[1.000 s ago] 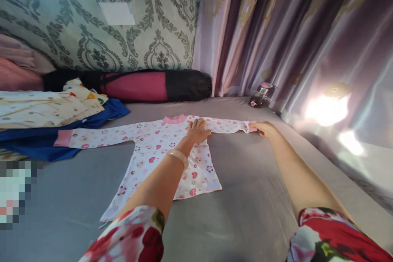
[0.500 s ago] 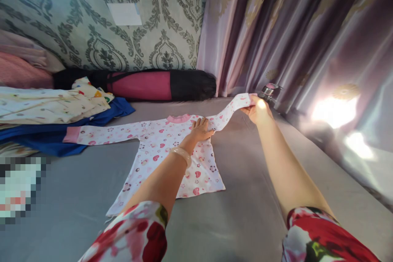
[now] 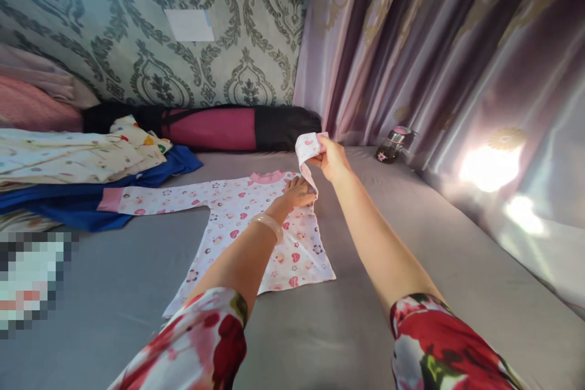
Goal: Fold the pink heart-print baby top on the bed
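Note:
A small long-sleeved shirt (image 3: pixel 235 219), white with pink hearts and flowers, lies spread out on the grey bed sheet. Its collar and cuffs are pink, and its left-hand sleeve stretches out over blue cloth. My left hand (image 3: pixel 297 193) rests flat on the shirt at the right shoulder, fingers apart, with a pale bangle (image 3: pixel 269 225) on the wrist. Raised above the sheet, my right hand (image 3: pixel 333 159) pinches the other sleeve (image 3: pixel 308 145) near its cuff. That sleeve curls up and inward from the shoulder.
Folded clothes, a cream printed one (image 3: pixel 77 155) and a blue one (image 3: pixel 183 161), are piled at left. A magenta and black roll (image 3: pixel 210 128) lies along the wall. By the curtain (image 3: pixel 439 42) stands a dark jar (image 3: pixel 392 145) with a shiny lid. The grey sheet (image 3: pixel 329 335) extends in front.
My right hand has moved left with the sleeve end, bringing it from stretched out to folded up near the shoulder. My left hand stays on the shirt. The jar now shows fully.

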`<state>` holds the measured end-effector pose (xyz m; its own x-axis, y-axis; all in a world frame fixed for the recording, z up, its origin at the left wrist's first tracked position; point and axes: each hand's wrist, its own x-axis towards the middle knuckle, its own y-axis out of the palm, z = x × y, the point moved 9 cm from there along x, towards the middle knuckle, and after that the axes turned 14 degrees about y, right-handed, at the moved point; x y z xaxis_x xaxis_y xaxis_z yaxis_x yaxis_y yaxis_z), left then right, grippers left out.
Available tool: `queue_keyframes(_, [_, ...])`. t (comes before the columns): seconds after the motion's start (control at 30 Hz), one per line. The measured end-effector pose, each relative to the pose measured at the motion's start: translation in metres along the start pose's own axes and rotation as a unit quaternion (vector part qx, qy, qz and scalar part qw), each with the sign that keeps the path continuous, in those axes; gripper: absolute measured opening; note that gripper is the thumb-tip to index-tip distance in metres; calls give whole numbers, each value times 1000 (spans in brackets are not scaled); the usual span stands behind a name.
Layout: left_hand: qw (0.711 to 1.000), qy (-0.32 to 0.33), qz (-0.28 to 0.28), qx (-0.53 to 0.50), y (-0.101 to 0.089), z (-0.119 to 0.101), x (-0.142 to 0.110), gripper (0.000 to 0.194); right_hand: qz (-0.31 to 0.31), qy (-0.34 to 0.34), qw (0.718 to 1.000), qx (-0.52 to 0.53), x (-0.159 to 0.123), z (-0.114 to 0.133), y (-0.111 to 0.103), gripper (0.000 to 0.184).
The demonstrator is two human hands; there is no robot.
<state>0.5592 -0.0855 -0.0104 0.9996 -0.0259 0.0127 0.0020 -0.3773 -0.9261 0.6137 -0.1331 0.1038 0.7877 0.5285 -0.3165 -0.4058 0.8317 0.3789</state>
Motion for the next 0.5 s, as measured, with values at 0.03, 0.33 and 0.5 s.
queue_keyframes(0.03, [1000, 3, -10, -1, -1, 1, -3, 70, 0, 2, 1000, -2, 1, -4, 3, 10])
queue_keyframes(0.33, [990, 15, -133, 34, -34, 57, -81, 52, -21, 25, 999, 18, 11, -39, 12, 10])
queue_keyframes(0.5, [984, -17, -163, 67, -48, 105, -139, 50, -45, 26, 998, -17, 11, -66, 29, 8])
